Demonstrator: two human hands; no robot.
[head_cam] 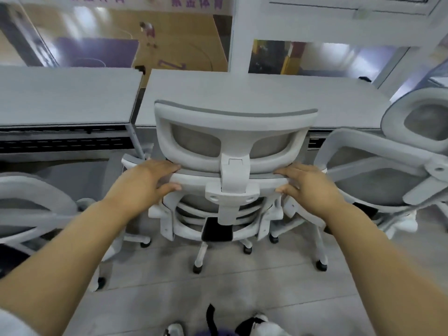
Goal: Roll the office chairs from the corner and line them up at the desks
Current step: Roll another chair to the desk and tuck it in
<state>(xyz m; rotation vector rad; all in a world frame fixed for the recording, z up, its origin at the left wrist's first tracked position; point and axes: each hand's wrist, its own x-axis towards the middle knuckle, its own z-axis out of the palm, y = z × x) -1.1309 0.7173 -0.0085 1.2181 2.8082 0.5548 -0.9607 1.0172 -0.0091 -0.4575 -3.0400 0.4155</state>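
Pale grey plank floor (242,299) with a faint grain fills the lower frame. Across the top, glass (339,54) in white frames looks down on a wooden sports court (169,32) with purple markings.

Two desks stand side by side across the upper middle, a narrow gap between them. The left desk (65,93) and the right desk (254,93) both have flat, matte light-grey tops with rounded corners, and a dark slotted tray runs under the near edge.

Three office chairs are in view, all with white moulded plastic frames and grey mesh.
- The left chair (36,190) is cut off at the frame's left edge, so only its curved back shows.
- The middle chair (235,122) sits at the centre of the frame, facing the right desk with its headrest overlapping the desk's near edge. The headrest is a wide curved loop with two mesh windows, joined by a chunky bracket to the backrest's top rail. Below are ribbed lumbar bands, a black column and white legs on small black casters.
- The right chair (388,166) stands just beside it at the right edge, turned at an angle.

The left hand (145,180) grips the left end of the top rail, fingers curled over it and thumb underneath. The right hand (308,183) holds the right end the same way.

A pair of black-and-white shoes (261,323) shows at the bottom edge.
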